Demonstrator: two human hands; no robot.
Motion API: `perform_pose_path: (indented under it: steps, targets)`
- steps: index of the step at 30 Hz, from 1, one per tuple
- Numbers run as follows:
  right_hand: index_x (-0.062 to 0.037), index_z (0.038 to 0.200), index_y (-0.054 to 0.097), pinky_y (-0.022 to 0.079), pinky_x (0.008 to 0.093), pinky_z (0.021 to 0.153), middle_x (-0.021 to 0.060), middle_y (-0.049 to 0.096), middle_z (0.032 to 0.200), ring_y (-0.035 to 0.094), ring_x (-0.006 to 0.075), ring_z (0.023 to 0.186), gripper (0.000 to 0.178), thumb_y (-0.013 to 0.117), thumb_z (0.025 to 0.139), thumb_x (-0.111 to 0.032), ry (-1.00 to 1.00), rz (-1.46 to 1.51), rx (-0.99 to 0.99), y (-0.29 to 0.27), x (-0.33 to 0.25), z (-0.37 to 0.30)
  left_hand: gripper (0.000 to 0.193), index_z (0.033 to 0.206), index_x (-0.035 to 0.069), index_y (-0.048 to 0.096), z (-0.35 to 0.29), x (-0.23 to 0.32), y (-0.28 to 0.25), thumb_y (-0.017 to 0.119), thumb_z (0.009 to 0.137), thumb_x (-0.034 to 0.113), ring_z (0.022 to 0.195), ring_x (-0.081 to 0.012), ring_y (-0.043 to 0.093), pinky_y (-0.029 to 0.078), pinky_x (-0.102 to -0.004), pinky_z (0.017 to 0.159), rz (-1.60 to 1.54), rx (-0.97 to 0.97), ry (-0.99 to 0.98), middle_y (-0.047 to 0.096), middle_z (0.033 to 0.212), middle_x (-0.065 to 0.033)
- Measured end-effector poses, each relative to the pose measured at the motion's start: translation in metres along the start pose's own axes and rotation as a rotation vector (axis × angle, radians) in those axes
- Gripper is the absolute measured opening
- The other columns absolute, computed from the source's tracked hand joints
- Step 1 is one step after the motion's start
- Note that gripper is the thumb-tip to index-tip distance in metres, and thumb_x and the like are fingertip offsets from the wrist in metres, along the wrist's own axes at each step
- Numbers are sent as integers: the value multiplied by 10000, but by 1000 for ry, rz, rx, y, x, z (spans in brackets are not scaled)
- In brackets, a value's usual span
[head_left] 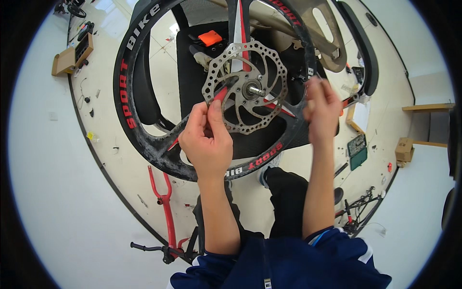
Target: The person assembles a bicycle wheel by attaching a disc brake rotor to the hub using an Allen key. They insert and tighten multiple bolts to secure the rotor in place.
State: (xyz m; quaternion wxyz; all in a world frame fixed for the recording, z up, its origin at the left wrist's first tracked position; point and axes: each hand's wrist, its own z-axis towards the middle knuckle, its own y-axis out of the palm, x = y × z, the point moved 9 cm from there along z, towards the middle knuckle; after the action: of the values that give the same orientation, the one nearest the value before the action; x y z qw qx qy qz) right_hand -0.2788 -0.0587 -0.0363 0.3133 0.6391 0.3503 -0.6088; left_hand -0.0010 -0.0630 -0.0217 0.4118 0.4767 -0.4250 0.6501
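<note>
Pale floor [125, 168], littered with parts and with a red fork [168, 216] at 7 o'clock, surrounds the black seat [186, 72] in the head view. Over the seat lies a wheel [156, 151], its metal disc [255, 78] facing up and its axle [259, 91] jutting from the centre, long axis toward 4 o'clock and foreshortened. From the left hand's [207, 137] fingertips the axle lies between 2 and 3 o'clock; from the right hand [321, 108], between 9 and 10, and farther off. Left thumb and forefinger are together at the disc's 8 o'clock edge; whether they pinch anything is unclear. Right fingers curl inward, too blurred to tell if they grip. Beside them, a red-and-metal piece [353, 99] is partly hidden. At 12 o'clock, the wheel is cut off.
</note>
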Motion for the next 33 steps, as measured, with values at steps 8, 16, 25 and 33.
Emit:
perform_pose_path:
  steps: [8, 16, 25, 33]
  targets:
    - [26, 1125, 625, 199, 186, 403, 18, 608, 677, 299, -15, 444, 258, 572, 994, -190, 98, 160, -273, 54, 34, -24, 285, 749, 6, 491, -3, -7, -3, 558, 996, 131, 505, 0, 328, 246, -189, 455, -14, -8, -22, 432, 552, 50]
    - [27, 1108, 624, 242, 171, 402, 31, 654, 699, 481, -3, 503, 233, 607, 974, -163, 114, 283, -268, 56, 36, -25, 279, 819, -3, 588, -2, -6, -5, 556, 1008, 199, 463, -5, 401, 328, -176, 441, 20, 8, -19, 512, 573, 40]
    - [41, 1148, 617, 194, 191, 393, 39, 612, 655, 323, -5, 429, 265, 595, 980, -163, 105, 263, -204, 56, 33, -26, 281, 824, -8, 603, 0, -4, -5, 565, 1004, 205, 461, -8, 411, 330, -173, 442, 15, 29, -39, 515, 577, 37]
    - [43, 1133, 607, 235, 171, 397, 76, 664, 694, 458, 3, 476, 255, 611, 968, -151, 110, 306, -247, 56, 35, -26, 262, 905, -31, 644, 0, -7, -7, 578, 998, 206, 465, -10, 416, 322, -169, 435, 0, 43, -59, 576, 656, 18]
